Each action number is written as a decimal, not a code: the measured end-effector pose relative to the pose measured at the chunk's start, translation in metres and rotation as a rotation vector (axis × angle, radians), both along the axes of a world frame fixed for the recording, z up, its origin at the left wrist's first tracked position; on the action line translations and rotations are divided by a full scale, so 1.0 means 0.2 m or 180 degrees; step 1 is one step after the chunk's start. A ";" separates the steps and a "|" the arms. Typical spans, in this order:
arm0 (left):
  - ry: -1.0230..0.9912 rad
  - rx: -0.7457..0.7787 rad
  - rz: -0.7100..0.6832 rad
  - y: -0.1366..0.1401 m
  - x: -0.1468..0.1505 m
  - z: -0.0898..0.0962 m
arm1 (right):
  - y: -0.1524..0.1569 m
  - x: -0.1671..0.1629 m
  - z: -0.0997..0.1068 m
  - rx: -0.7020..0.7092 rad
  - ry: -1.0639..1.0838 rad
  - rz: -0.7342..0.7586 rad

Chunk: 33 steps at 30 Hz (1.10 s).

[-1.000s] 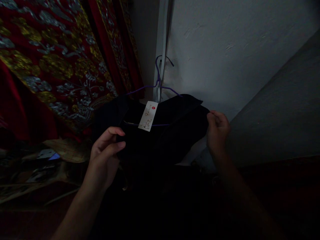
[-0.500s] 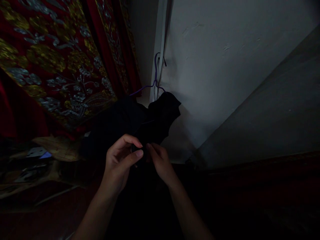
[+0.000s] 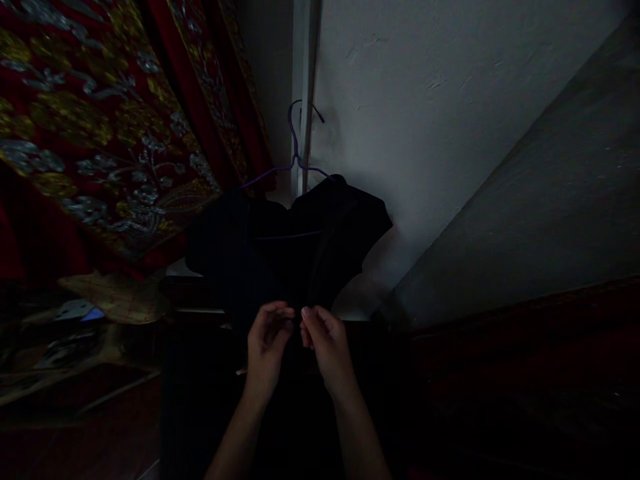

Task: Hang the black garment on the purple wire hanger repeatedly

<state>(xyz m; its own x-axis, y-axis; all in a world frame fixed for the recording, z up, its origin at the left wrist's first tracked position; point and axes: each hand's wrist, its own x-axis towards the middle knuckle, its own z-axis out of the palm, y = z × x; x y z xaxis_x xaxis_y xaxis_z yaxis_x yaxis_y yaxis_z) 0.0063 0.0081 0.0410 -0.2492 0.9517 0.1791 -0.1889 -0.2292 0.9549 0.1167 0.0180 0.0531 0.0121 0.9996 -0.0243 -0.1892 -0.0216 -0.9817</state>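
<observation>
A black or very dark blue garment (image 3: 220,247) hangs from a thin purple hanger (image 3: 296,150), its neck opening toward me. The hanger's lower bar crosses inside that opening. Below the neckline, my left hand (image 3: 267,343) has curled fingers and thumb closed at the garment's front. Close beside it, my right hand (image 3: 327,343) pinches the front between thumb and fingers. The exact bit of cloth in each hand is lost in the dark.
The hanger hooks at a pale vertical post (image 3: 303,73) by a grey-white wall (image 3: 425,133). On the left hangs a red curtain (image 3: 100,120) with gold and silver patterns. Under it are a pale woven thing (image 3: 117,300) and dim shelf-like clutter (image 3: 60,347).
Both hands have moved lower on the garment, the left one also to the right. The garment front has spread wider, showing the neck opening and the hanger's lower bar.
</observation>
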 end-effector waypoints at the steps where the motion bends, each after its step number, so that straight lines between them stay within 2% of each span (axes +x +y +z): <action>1: 0.0119 -0.0023 -0.0111 0.00 0.01 -0.02 | 0.00 -0.01 0.01 0.0006 0.0076 -0.0003; 6: 0.0682 0.0033 -0.0167 0.01 0.00 -0.01 | 0.00 -0.04 0.03 0.0077 0.0213 0.0024; 12: 0.1083 0.0017 -0.0459 0.04 -0.03 0.02 | 0.00 -0.03 0.03 0.0151 0.0176 0.0089; 17: 0.1026 -0.0098 -0.0544 0.05 -0.02 0.01 | -0.02 -0.03 0.03 0.0265 0.0092 0.0072; 23: 0.0733 -0.0107 -0.0416 0.03 0.03 -0.01 | -0.04 -0.04 0.00 0.0386 -0.0038 -0.0089; 28: 0.0804 0.0141 -0.0186 0.02 0.07 -0.03 | -0.04 -0.01 0.00 0.0601 -0.0360 -0.0480; 33: 0.0892 0.0285 -0.0217 0.03 0.06 -0.04 | -0.03 -0.01 0.00 0.0635 -0.0290 -0.0669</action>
<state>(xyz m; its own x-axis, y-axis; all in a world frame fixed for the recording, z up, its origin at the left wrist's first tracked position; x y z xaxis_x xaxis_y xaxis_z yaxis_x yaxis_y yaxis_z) 0.0186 0.0147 0.0331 -0.1144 0.9419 0.3158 0.0613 -0.3106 0.9486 0.1137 0.0112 0.0533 0.2123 0.9599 0.1831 -0.0802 0.2038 -0.9757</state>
